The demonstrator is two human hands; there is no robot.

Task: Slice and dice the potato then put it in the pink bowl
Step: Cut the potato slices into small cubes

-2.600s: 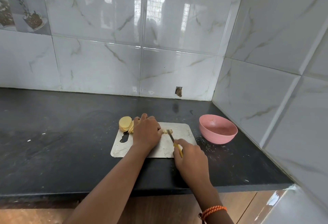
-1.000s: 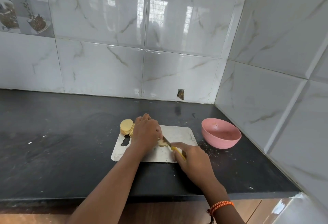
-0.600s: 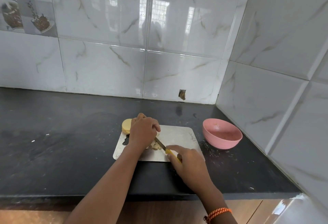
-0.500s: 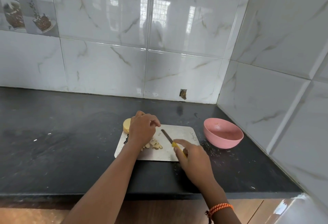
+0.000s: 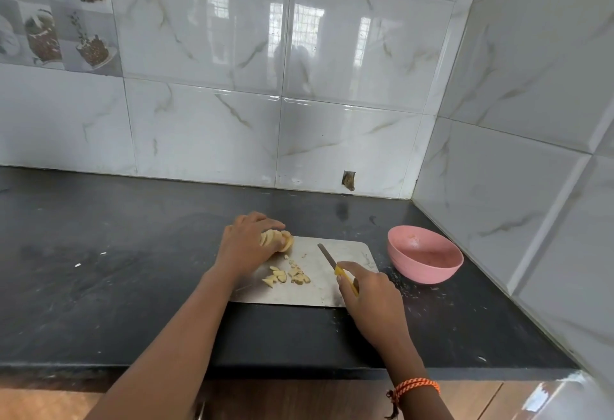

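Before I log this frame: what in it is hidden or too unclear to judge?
- Potato slices: head view, the left hand covers most; count unclear.
- Knife handle: mostly inside the right hand.
- Pink bowl: specks inside too small to identify.
- Cutting board: left end under the left forearm.

- The cutting board (image 5: 332, 290) lies on the counter (image 5: 116, 270), near its front edge.
- The bowl (image 5: 424, 258) stands on the counter just right of the board, near the corner of the walls.
- Diced potato pieces (image 5: 287, 276) lie on the board, left of its middle.
- The stack of potato slices (image 5: 277, 240) sits at the board's far left edge, under the left hand (image 5: 247, 246).
- The knife (image 5: 334, 265) lies over the board's right half, held by the right hand (image 5: 368, 293) at the board's near right corner.
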